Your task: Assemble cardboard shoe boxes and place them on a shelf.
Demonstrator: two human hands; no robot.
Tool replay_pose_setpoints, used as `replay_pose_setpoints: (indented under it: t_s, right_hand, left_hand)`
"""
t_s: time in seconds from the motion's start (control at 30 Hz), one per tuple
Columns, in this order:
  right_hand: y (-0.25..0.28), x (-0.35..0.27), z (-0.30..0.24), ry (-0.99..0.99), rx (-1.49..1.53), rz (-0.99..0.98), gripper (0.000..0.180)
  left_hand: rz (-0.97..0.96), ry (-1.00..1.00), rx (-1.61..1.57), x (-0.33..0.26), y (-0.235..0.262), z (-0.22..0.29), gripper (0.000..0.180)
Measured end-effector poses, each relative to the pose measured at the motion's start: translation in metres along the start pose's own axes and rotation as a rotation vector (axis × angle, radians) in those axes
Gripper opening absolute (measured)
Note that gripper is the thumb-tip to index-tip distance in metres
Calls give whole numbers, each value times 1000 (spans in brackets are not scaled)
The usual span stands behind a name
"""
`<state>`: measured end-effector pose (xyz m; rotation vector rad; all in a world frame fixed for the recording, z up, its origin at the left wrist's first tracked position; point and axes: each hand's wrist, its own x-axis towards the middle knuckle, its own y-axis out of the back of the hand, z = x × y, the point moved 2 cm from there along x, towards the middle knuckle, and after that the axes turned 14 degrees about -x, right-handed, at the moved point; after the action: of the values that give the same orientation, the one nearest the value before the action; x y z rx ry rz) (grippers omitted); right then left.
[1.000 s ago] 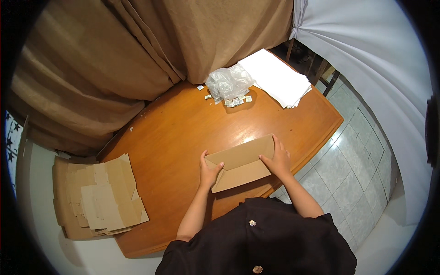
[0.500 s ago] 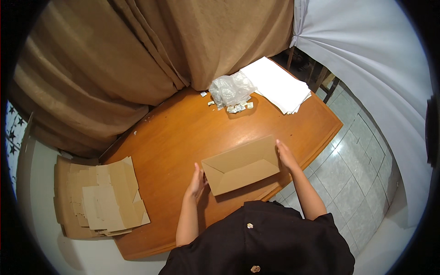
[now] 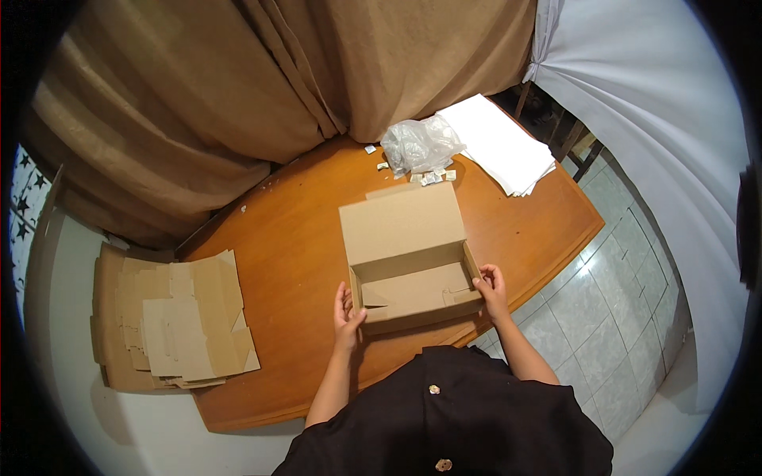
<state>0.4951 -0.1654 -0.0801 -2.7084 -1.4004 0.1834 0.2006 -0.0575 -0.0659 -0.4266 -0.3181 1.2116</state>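
Note:
A brown cardboard box (image 3: pixel 417 284) is near the table's front edge, its hollow inside facing up. Its lid (image 3: pixel 403 226) is raised and leans back along the far side, with a narrow flap at the lid's far edge. My left hand (image 3: pixel 347 321) grips the left end wall, thumb over the rim. At the right end wall, my right hand (image 3: pixel 492 292) holds on, thumb at the inside edge and fingers curled. Small cut flaps show inside the near corners. No contents are visible in the box.
Flattened cardboard pieces (image 3: pixel 178 321) lie stacked at the table's left end. A crumpled clear plastic bag (image 3: pixel 417 147) sits at the far side, with several small packets (image 3: pixel 432 178) beside it. White paper sheets (image 3: pixel 500 147) lie at far right. A brown curtain (image 3: pixel 238 95) hangs behind the wooden table (image 3: pixel 294 262).
The box has turned from a flat, creased face toward me to its open inside, lid now raised at the far side. Both hands remain at its ends, now gripping the walls.

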Motion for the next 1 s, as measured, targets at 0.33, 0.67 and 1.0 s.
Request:
replay_pose_setpoints:
  t_s: [0.33,0.67,1.0]
  right_hand:
    - [5,-4,20,135,-628,-15,56]
    - [-26,-6,-63,370,-952,70,44]
    - [-17,-6,-36,275,-733,60,35]
  left_hand:
    - [20,-162,867,-13,0,-11,68]
    - [-741,503,1312,31,-36,-11,61]
    - [-810,968,1553,58,-34,-43,70]
